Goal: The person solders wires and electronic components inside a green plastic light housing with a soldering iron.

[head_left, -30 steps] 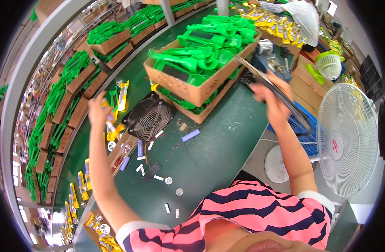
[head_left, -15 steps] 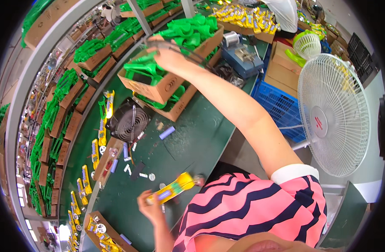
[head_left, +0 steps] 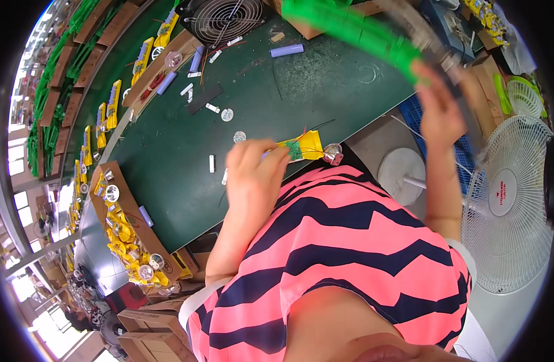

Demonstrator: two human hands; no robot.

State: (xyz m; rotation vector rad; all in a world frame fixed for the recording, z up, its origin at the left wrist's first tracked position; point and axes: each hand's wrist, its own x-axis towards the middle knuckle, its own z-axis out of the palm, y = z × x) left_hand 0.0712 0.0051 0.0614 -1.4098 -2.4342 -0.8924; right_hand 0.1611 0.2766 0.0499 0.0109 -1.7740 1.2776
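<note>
My left hand (head_left: 256, 172) is closed over the near end of a yellow plastic housing (head_left: 313, 145). On that housing sits a small green circuit board (head_left: 294, 151), and a round silver reflector (head_left: 332, 154) is at its right end by my shirt. Out to the right, my right hand (head_left: 440, 111) grips one end of a long green plastic part (head_left: 355, 33), which is smeared by motion. A dark band-like thing (head_left: 452, 75), also blurred, runs alongside this hand; whether it is held I cannot tell.
Purple cylindrical cells (head_left: 287, 50), small white pieces and wires lie on the green table (head_left: 349, 84). A round black fan (head_left: 222, 21) is at the back. A carton (head_left: 141, 232) of yellow housings stands at left; a white fan (head_left: 506, 202) is at right.
My right hand has come away from the carton of green parts, back toward me, now with a green part. My left hand has turned over the yellow housing, and the view has shifted.
</note>
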